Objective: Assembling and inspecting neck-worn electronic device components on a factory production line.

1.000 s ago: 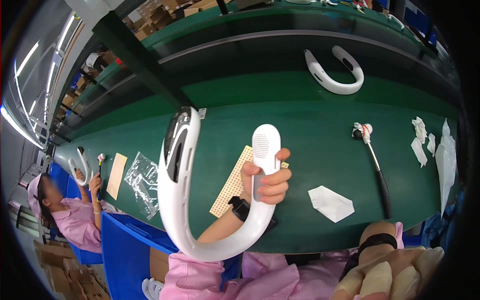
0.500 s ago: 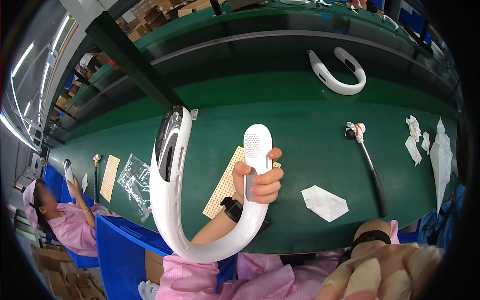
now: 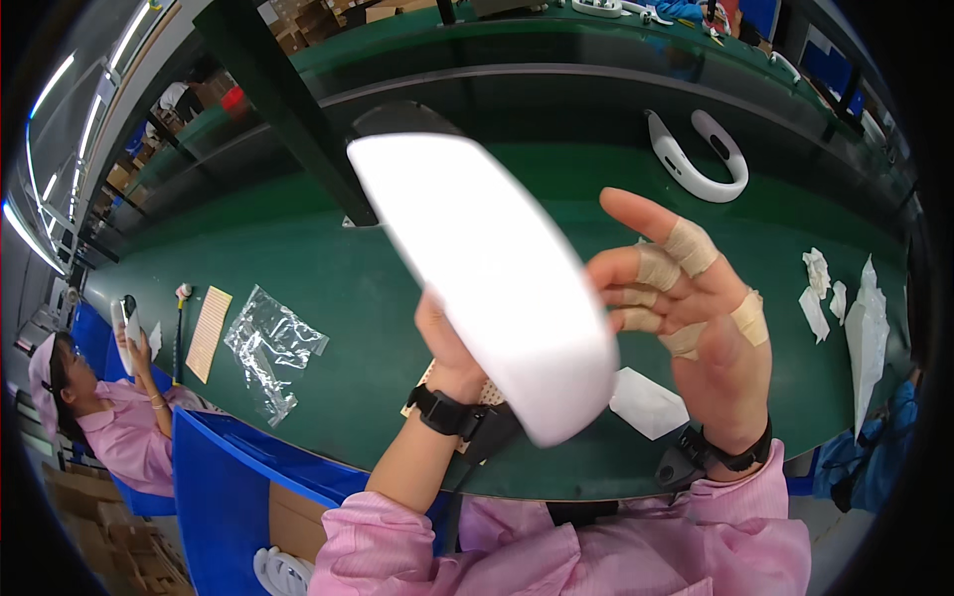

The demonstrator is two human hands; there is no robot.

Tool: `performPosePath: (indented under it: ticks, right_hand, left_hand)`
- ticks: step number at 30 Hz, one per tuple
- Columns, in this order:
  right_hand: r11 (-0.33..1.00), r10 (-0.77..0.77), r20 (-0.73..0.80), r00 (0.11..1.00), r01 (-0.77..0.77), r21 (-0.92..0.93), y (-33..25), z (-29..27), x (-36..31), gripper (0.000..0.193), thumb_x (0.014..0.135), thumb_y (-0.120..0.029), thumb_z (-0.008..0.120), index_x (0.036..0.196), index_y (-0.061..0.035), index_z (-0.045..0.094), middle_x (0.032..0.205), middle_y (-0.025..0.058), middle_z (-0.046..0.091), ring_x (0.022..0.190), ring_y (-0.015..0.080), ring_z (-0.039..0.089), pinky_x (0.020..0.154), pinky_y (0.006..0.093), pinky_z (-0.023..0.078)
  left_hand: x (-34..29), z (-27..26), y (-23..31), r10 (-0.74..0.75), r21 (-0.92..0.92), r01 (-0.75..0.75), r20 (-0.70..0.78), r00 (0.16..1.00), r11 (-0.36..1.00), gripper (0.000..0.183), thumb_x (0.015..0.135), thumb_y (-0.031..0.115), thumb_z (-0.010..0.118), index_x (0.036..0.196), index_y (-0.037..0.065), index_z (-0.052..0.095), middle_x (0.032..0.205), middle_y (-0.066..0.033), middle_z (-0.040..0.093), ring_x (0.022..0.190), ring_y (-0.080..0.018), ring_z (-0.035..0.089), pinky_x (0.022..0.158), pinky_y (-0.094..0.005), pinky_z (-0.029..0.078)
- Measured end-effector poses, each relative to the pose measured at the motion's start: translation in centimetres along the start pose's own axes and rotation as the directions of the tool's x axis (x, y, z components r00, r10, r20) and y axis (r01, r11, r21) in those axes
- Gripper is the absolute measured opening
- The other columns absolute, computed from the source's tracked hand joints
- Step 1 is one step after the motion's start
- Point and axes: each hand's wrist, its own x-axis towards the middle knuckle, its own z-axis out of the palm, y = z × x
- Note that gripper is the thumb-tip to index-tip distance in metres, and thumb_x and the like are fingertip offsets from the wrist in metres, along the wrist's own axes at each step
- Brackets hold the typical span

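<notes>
Left hand (image 3: pixel 449 343): fingers clamped on white neck fan (image 3: pixel 487 268), mostly hidden behind it; forearm slants up rightward. Right hand (image 3: pixel 711 323): fingers taped, spread apart, palm facing the wearer, just beside fan; contact unclear. Fan: tilted, held above green table (image 3: pixel 368 298).

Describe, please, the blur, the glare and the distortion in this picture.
Head view: the white neck fan looks washed out, with blurred edges; head view: the clear plastic bag shows small glints; head view: the green workbench curves along its near edge.
</notes>
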Motion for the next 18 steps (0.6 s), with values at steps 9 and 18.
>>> performPosePath:
  ticks: [9, 18]
  right_hand:
    - [0.933, 0.196, -0.067, 0.978, -0.207, -0.294, 6.0, -4.3, -0.7, 0.049, 0.088, -0.011, 0.056, 0.132, -0.0018, 0.036, 0.115, 0.0094, 0.052, 0.100, 0.0159, 0.054, 0.084, 0.0288, 0.046]
    - [0.995, 0.093, -0.219, 0.971, -0.080, 0.067, 11.6, -1.7, -1.9, 0.071, 0.080, 0.009, 0.056, 0.136, 0.0006, 0.014, 0.119, 0.0203, 0.048, 0.112, 0.0230, 0.050, 0.093, 0.0333, 0.043]
  left_hand:
    - [-2.6, 1.5, 1.6, 0.659, 0.340, -0.723, 0.301, 0.689, 0.601, 0.053, 0.075, 0.007, 0.051, 0.124, 0.009, 0.031, 0.081, -0.0067, 0.044, 0.065, -0.0141, 0.045, 0.060, -0.0292, 0.041]
    - [-4.3, 0.1, -0.6, 0.572, 0.514, -0.824, 0.610, 0.548, 0.240, 0.058, 0.075, 0.003, 0.056, 0.124, 0.007, 0.025, 0.084, -0.0095, 0.045, 0.067, -0.0155, 0.048, 0.063, -0.0288, 0.045]
